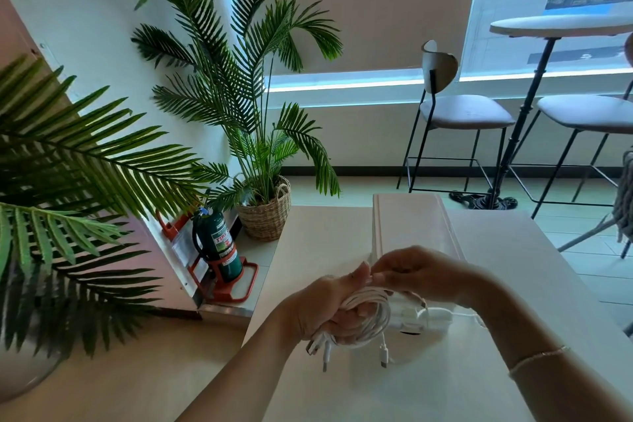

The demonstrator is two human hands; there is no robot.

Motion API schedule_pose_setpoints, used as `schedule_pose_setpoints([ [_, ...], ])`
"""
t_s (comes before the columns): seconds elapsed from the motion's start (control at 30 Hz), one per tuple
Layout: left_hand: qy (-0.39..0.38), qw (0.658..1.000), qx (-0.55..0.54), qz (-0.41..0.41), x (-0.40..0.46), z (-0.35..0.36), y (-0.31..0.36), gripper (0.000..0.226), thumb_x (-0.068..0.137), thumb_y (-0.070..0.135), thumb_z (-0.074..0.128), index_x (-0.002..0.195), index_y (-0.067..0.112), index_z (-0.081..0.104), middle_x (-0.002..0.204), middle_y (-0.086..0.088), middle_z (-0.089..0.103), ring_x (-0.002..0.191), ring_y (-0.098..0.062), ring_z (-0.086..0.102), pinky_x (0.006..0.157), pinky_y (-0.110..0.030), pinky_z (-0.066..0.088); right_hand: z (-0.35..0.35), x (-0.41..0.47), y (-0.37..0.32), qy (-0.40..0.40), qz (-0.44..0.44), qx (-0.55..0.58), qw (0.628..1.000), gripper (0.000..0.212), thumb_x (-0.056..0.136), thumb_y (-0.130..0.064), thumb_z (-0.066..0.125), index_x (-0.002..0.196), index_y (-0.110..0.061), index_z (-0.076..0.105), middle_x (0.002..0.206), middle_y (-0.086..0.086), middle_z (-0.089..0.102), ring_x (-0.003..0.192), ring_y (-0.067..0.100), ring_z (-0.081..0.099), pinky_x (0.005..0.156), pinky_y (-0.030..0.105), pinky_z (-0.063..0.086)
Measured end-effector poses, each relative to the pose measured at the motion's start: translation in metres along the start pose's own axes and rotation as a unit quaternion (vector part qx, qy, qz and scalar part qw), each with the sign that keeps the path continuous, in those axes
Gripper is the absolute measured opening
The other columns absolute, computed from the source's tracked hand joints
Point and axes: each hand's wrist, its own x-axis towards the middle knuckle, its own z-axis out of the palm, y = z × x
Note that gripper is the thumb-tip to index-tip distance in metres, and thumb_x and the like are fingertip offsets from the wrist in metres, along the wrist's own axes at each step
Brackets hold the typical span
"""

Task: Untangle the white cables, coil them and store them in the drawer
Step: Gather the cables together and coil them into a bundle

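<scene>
My left hand point(329, 305) grips a coil of white cables point(371, 315) wound around its fingers, above the white table point(496, 370). Several plug ends point(323, 351) hang below the fist. My right hand point(418, 272) pinches a cable strand against my left thumb at the top of the coil. Behind my hands stands a white plastic drawer unit point(411, 223); its front is mostly hidden, and I cannot tell whether a drawer is pulled out. A thin white cable point(472, 316) trails on the table to the right of the unit.
The table's left edge runs beside a fire extinguisher point(221, 247) on a red stand and a palm in a woven basket point(265, 216). More palm fronds point(68, 181) fill the left. Bar stools point(459, 113) and a round high table point(561, 24) stand at the back right.
</scene>
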Motion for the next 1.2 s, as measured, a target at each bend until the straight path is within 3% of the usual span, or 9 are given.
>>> schedule_pose_setpoints([
  [0.1, 0.003, 0.999, 0.054, -0.002, 0.000, 0.003, -0.001, 0.062, 0.067, 0.082, 0.048, 0.059, 0.020, 0.050, 0.036, 0.011, 0.031, 0.029, -0.003, 0.021, 0.037, -0.018, 0.015, -0.007, 0.001, 0.003, -0.034, -0.007, -0.017, 0.999, 0.003, 0.082, -0.034, 0.064, 0.084, -0.036, 0.065, 0.070, -0.012, 0.062, 0.066, 0.001, 0.055, 0.069, 0.018, 0.046],
  [0.2, 0.029, 0.995, 0.093, -0.020, 0.002, 0.001, -0.002, 0.067, 0.061, 0.086, 0.049, 0.058, 0.019, 0.050, 0.038, 0.008, 0.030, 0.031, -0.006, 0.021, 0.040, -0.024, 0.013, -0.012, 0.002, -0.001, -0.031, -0.001, -0.043, 0.999, 0.016, 0.079, -0.021, 0.072, 0.092, -0.028, 0.069, 0.078, -0.010, 0.066, 0.074, 0.003, 0.058, 0.077, 0.025, 0.050],
  [0.3, 0.039, 0.993, 0.104, -0.035, 0.002, -0.001, -0.002, 0.072, 0.059, 0.088, 0.049, 0.060, 0.015, 0.049, 0.038, 0.007, 0.030, 0.030, -0.007, 0.021, 0.039, -0.019, 0.019, -0.012, 0.005, -0.007, -0.009, 0.003, -0.113, 0.994, 0.025, 0.074, -0.018, 0.076, 0.098, -0.021, 0.071, 0.070, -0.013, 0.062, 0.064, 0.000, 0.054, 0.067, 0.020, 0.046],
  [0.43, 0.047, 0.989, 0.130, -0.060, 0.001, 0.000, -0.002, 0.072, 0.051, 0.090, 0.052, 0.055, 0.018, 0.051, 0.037, 0.008, 0.030, 0.030, -0.006, 0.021, 0.039, -0.018, 0.018, -0.014, 0.007, -0.012, 0.003, 0.002, -0.187, 0.982, 0.020, 0.076, -0.024, 0.074, 0.096, -0.023, 0.072, 0.069, -0.016, 0.060, 0.060, -0.002, 0.052, 0.061, 0.013, 0.043],
  [0.53, 0.052, 0.988, 0.132, -0.056, 0.000, -0.001, -0.004, 0.072, 0.047, 0.089, 0.058, 0.056, 0.017, 0.051, 0.036, 0.009, 0.033, 0.029, -0.005, 0.023, 0.036, -0.013, 0.021, -0.020, 0.006, -0.011, -0.035, 0.012, -0.148, 0.988, 0.014, 0.082, -0.020, 0.068, 0.096, -0.021, 0.072, 0.061, -0.014, 0.061, 0.052, -0.003, 0.051, 0.054, 0.009, 0.039],
  [0.63, 0.062, 0.986, 0.149, -0.050, -0.002, -0.001, -0.001, 0.069, 0.042, 0.089, 0.059, 0.054, 0.021, 0.052, 0.037, 0.010, 0.034, 0.029, -0.003, 0.024, 0.034, -0.012, 0.024, -0.026, 0.004, -0.006, -0.077, 0.015, -0.086, 0.993, 0.010, 0.086, -0.022, 0.064, 0.092, -0.021, 0.072, 0.061, -0.011, 0.063, 0.053, -0.002, 0.051, 0.059, 0.011, 0.040],
  [0.73, 0.078, 0.981, 0.166, -0.057, -0.002, -0.005, 0.001, 0.074, 0.036, 0.091, 0.059, 0.056, 0.019, 0.050, 0.038, 0.011, 0.034, 0.029, -0.002, 0.024, 0.035, -0.011, 0.024, -0.031, 0.003, 0.000, -0.064, 0.018, -0.077, 0.995, 0.016, 0.089, -0.028, 0.059, 0.091, -0.018, 0.071, 0.068, -0.010, 0.062, 0.057, -0.001, 0.050, 0.059, 0.010, 0.039],
  [0.97, 0.051, 0.987, 0.148, -0.038, 0.002, -0.011, -0.001, 0.072, 0.047, 0.090, 0.055, 0.058, 0.018, 0.048, 0.040, 0.009, 0.030, 0.032, -0.003, 0.020, 0.037, -0.015, 0.018, -0.032, 0.009, 0.005, -0.050, 0.003, -0.026, 0.998, 0.014, 0.087, -0.020, 0.062, 0.086, -0.033, 0.067, 0.070, -0.014, 0.059, 0.053, -0.006, 0.044, 0.054, 0.010, 0.037],
  [1.2, 0.066, 0.984, 0.159, -0.048, 0.004, -0.014, 0.001, 0.084, 0.042, 0.092, 0.053, 0.063, 0.012, 0.045, 0.037, 0.010, 0.033, 0.030, -0.004, 0.024, 0.037, -0.014, 0.024, -0.027, 0.013, 0.013, -0.007, 0.003, 0.012, 1.000, 0.019, 0.085, -0.010, 0.064, 0.077, -0.026, 0.070, 0.075, -0.007, 0.067, 0.074, 0.006, 0.060, 0.078, 0.022, 0.049],
])
